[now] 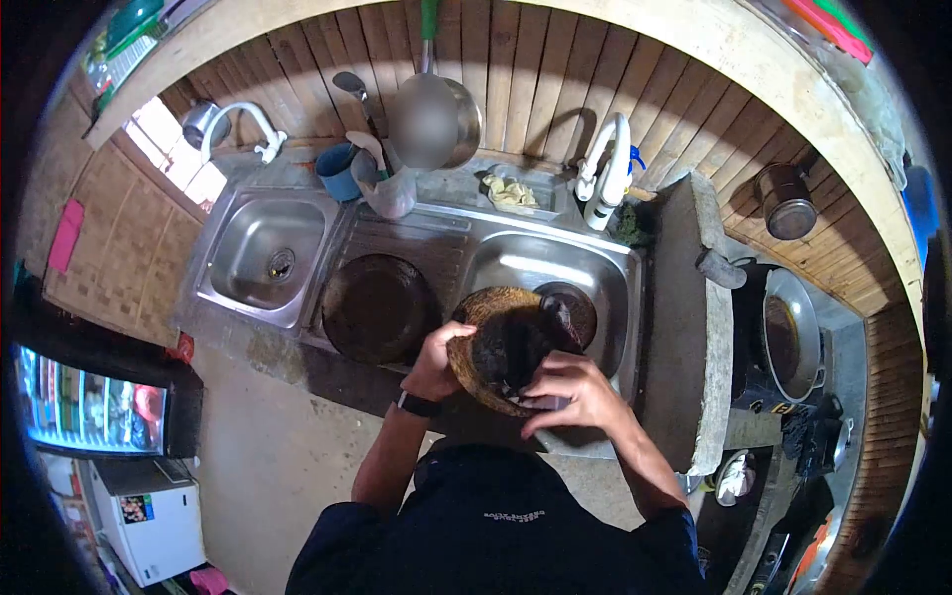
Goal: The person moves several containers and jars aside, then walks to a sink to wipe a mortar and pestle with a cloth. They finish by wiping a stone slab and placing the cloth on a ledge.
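Over the right sink basin [627, 288] I see a round, blackened pan [476, 382] with a mottled brown outer band and a dark middle, held tilted. My left hand [436, 362], with a dark band at the wrist, grips the pan's left edge. At its lower right side is my right hand [567, 394], fingers bent and closed against the dark surface; a small pale bit shows by the fingertips, but what they hold is mostly hidden. Behind the pan, a dark round item [573, 309] lies in the basin, partly covered.
A large dark round pan [375, 307] rests on the drainboard, beside the left sink [263, 248]. White faucets [610, 169] rise behind the basins. A blue cup [338, 171] and a cloth [512, 193] sit along the back ledge. A concrete divider [694, 327] separates the stove and wok [793, 332].
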Motion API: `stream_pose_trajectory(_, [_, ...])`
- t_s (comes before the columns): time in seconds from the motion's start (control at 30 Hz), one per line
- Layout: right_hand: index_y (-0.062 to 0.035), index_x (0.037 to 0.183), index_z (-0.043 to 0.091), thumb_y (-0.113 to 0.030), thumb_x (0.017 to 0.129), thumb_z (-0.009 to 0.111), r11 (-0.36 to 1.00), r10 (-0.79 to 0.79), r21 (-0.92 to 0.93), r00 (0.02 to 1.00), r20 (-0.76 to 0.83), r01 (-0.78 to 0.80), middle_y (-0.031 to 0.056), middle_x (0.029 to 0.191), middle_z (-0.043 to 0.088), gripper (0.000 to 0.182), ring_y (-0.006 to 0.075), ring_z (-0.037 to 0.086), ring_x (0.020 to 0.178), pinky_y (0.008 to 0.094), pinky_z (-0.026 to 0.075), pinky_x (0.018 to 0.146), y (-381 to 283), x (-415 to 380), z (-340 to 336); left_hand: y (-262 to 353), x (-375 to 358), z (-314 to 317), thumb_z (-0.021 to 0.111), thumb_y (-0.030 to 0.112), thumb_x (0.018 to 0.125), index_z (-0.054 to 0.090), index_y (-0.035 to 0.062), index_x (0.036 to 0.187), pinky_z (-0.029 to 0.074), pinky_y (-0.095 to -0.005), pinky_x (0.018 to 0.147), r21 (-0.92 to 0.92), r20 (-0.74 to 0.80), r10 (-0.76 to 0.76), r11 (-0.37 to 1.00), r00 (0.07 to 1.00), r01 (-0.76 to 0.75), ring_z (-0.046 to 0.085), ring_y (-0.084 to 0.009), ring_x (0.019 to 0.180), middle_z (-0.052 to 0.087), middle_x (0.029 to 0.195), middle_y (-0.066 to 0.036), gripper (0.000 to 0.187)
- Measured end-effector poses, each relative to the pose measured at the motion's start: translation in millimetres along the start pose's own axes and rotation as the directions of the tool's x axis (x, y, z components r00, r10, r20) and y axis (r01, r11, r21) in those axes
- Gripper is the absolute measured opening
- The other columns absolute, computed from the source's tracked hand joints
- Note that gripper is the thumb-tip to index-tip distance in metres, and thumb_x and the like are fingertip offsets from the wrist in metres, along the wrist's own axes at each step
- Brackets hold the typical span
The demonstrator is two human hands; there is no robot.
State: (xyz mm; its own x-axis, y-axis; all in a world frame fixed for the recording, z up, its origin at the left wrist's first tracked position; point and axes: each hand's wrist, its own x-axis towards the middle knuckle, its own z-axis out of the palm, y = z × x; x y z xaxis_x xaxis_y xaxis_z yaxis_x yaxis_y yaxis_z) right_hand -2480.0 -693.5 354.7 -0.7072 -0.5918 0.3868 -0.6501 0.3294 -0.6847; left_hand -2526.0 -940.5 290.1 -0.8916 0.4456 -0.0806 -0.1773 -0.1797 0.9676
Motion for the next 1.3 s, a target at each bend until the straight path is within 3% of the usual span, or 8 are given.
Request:
stream_pose_trajectory(0.2, [0.0010,0.103,0.064,-0.055,0.098,0.044,0.096,0.790,0.965,0.570,-0.224,0.245,0.0133,0.096,0.068,0.060,0.0230,0.066,0.090,0.0339,0.052,0.076,8.4,13.9,11.7,-31.1,9.3,29.5,0.044,0.032,0.103,0.051,-0.0016,0.131,0.047,-0.0403,0.101,-0.819,0.048,-0.224,0.549,0.973,0.167,0.058,-0.0245,0.117,0.059,0.129,-0.015,0.045])
stream_pose_trajectory(0.27, [0.0011,0.127,0.055,-0.043,0.102,0.041,0.934,0.358,0.231,0.753,-0.553,-0.275,0.0213,0.126,0.055,0.053,0.0334,0.053,0.118,0.0444,0.038,0.105,23.8,19.1,10.5,-20.6,3.4,35.2,0.041,0.047,0.102,0.043,0.0011,0.142,0.037,-0.0405,0.112,-0.841,0.139,-0.169,0.500,0.976,0.206,0.052,-0.0265,0.126,0.053,0.138,-0.014,0.060])
stream_pose_trajectory(0.4, [-0.0102,0.152,0.030,-0.026,0.096,0.055,0.854,0.436,-0.013,0.729,-0.528,-0.521,0.0316,0.154,0.016,0.063,0.0495,0.016,0.144,0.0529,0.021,0.116,13.4,27.7,63.7,-25.4,10.4,65.1,0.035,0.050,0.103,0.033,0.0007,0.147,0.027,-0.0408,0.117,-0.888,0.038,0.027,0.460,0.999,0.021,0.039,-0.0263,0.137,0.039,0.150,-0.014,0.066])
stream_pose_trajectory(0.6, [-0.0124,0.145,0.046,-0.006,0.087,0.060,0.965,0.138,-0.186,0.963,-0.232,-0.183,0.0203,0.154,0.032,0.060,0.0412,0.033,0.140,0.0564,0.028,0.112,16.8,9.3,86.7,-27.0,-6.0,43.4,0.029,0.047,0.105,0.041,0.0020,0.143,0.037,-0.0377,0.110,-0.925,0.278,0.219,0.324,0.935,0.199,0.049,-0.0229,0.129,0.047,0.143,-0.014,0.060])
stream_pose_trajectory(0.67, [-0.0113,0.142,0.050,0.000,0.084,0.060,0.899,0.067,-0.415,0.980,-0.189,-0.142,0.0191,0.151,0.039,0.059,0.0397,0.038,0.138,0.0583,0.031,0.111,21.4,-6.9,72.6,-24.9,-4.2,42.7,0.034,0.049,0.104,0.044,0.0006,0.140,0.041,-0.0383,0.107,-0.684,-0.111,-0.141,0.729,0.984,0.027,0.053,-0.0257,0.123,0.052,0.138,-0.015,0.061])
stream_pose_trajectory(0.9, [0.0022,0.152,0.017,-0.013,0.098,0.046,0.914,0.233,-0.204,0.866,-0.442,-0.350,0.0254,0.158,0.014,0.064,0.0365,0.012,0.148,0.0459,0.013,0.120,36.9,57.6,69.9,-38.8,7.3,56.2,0.028,0.047,0.105,0.043,0.0015,0.141,0.037,-0.0379,0.109,-0.473,-0.220,-0.106,0.881,0.970,-0.011,0.048,-0.0228,0.129,0.050,0.140,-0.012,0.059])
stream_pose_trajectory(1.07, [-0.0057,0.151,0.031,-0.010,0.095,0.051,0.994,0.105,-0.005,0.994,-0.040,-0.105,0.0181,0.153,0.034,0.060,0.0307,0.034,0.142,0.0423,0.026,0.117,10.1,37.4,79.6,-31.4,12.0,23.1,0.032,0.057,0.102,0.058,0.0070,0.116,0.052,-0.0370,0.082,-0.748,-0.202,0.014,0.643,0.979,-0.164,0.064,-0.0227,0.086,0.066,0.093,-0.008,0.058])
stream_pose_trajectory(1.3, [-0.0120,0.116,0.066,-0.003,0.079,0.060,0.919,-0.168,-0.393,0.937,-0.306,0.037,0.0131,0.131,0.060,0.039,0.0253,0.056,0.122,0.0470,0.040,0.111,71.9,-17.6,50.4,18.0,-4.5,29.1,0.035,0.034,0.107,0.051,-0.0007,0.131,0.046,-0.0335,0.097,-0.482,-0.261,-0.008,0.868,0.965,-0.123,0.057,-0.0174,0.113,0.059,0.126,-0.008,0.045])
